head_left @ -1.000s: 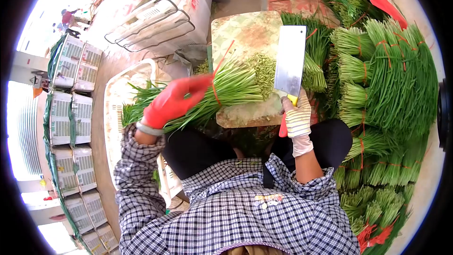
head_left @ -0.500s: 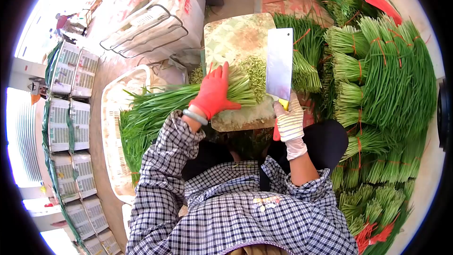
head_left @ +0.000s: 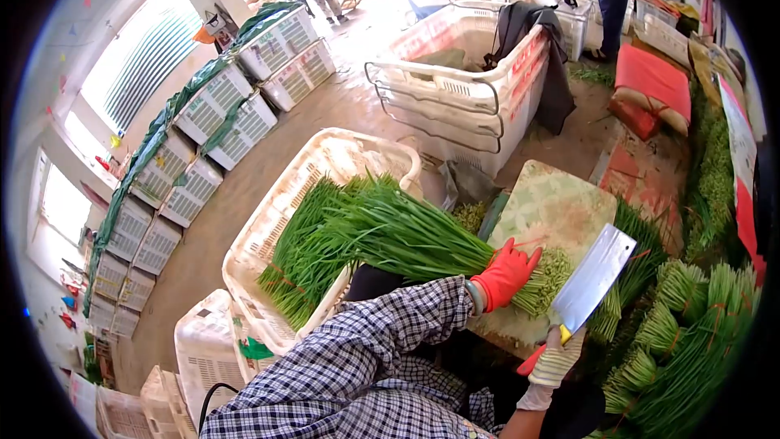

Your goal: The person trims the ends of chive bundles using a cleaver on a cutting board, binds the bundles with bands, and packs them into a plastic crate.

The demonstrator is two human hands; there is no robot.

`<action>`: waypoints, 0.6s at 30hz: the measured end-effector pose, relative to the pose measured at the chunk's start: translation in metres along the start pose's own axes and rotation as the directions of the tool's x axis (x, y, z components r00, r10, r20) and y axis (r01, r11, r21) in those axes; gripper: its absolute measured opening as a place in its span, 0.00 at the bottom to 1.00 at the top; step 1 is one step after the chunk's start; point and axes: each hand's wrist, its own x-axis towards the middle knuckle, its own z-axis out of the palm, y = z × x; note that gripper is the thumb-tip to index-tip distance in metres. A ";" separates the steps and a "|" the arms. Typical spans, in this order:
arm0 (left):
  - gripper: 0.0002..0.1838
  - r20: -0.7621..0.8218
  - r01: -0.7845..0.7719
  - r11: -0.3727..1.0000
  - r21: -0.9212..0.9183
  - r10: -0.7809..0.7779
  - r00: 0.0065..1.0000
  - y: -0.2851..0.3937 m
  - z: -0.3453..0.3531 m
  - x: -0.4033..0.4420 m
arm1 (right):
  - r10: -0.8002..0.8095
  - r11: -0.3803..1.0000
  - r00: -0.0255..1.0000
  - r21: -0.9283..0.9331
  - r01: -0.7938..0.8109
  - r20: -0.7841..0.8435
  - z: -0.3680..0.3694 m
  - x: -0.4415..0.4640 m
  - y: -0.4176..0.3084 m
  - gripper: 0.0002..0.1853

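Note:
My left hand, in a red glove, is closed over the pale stem end of a bunch of garlic chives. Their long green leaves trail leftward over the rim of a white plastic basket. Under the stems is a worn cutting board, with a heap of short chopped stem ends right of the glove. A striped work glove covers my right hand, which grips the yellow and red handle of a cleaver. Its broad blade slants up to the right, apart from the bunch.
Tied chive bundles are piled at the right. Beyond the board stand a large white crate with a dark cloth and a red padded seat. Stacked crates line the left. Two people are in the background.
The view has swung left and up, bringing more of the room and the basket into sight. Both hands keep their holds; the cleaver stays right of the chopped ends.

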 end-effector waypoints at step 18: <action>0.67 -0.179 0.061 0.998 0.032 -0.054 0.982 -0.005 0.007 -0.005 | -0.244 0.887 0.965 -0.380 0.262 0.096 0.005 -0.012 -0.007 0.28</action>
